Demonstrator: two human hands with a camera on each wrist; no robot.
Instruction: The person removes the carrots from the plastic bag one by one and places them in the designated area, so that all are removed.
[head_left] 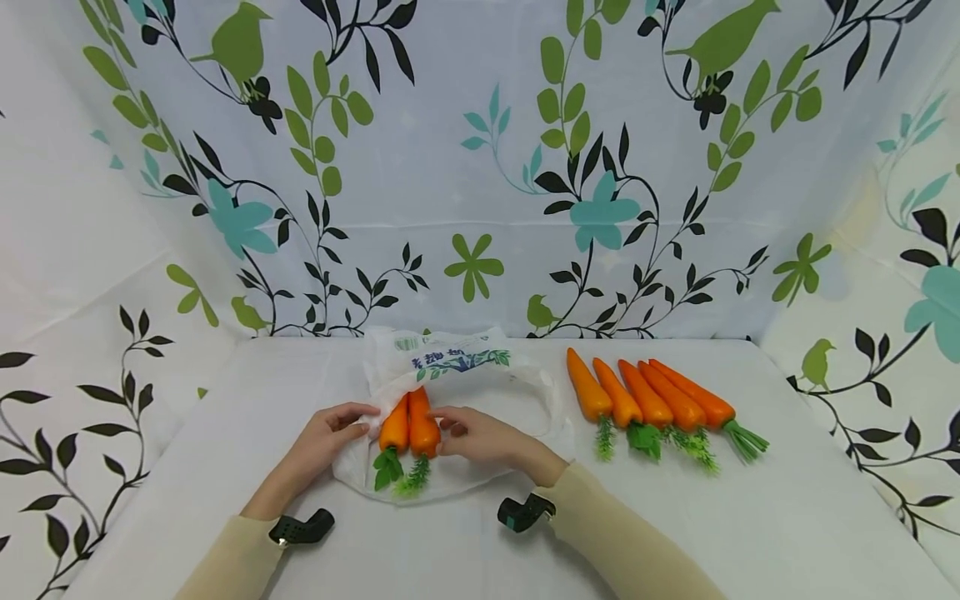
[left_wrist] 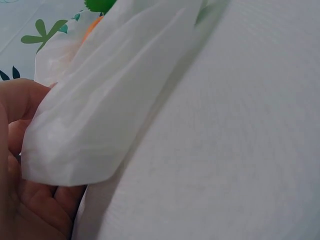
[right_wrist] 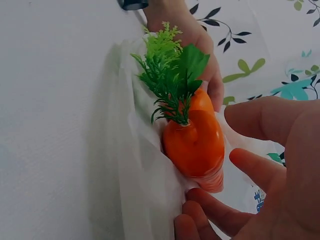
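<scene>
A white plastic bag point(head_left: 472, 400) with blue and green print lies on the table. Two orange toy carrots, a left one point(head_left: 394, 427) and a right one point(head_left: 424, 425), lie side by side at its mouth, green tops toward me and tips under the plastic. My left hand point(head_left: 333, 437) pinches the bag's left edge; in the left wrist view the plastic point(left_wrist: 95, 115) runs between thumb and fingers. My right hand point(head_left: 480, 435) is beside the right carrot, fingers spread. In the right wrist view thumb and index finger stand apart from the carrot point(right_wrist: 195, 142), and lower fingers touch the bag.
Several more toy carrots point(head_left: 652, 396) lie in a fanned row on the table right of the bag, tops toward me. A white cloth covers the table point(head_left: 787, 517). A patterned curtain point(head_left: 450, 167) with leaves and birds hangs behind it.
</scene>
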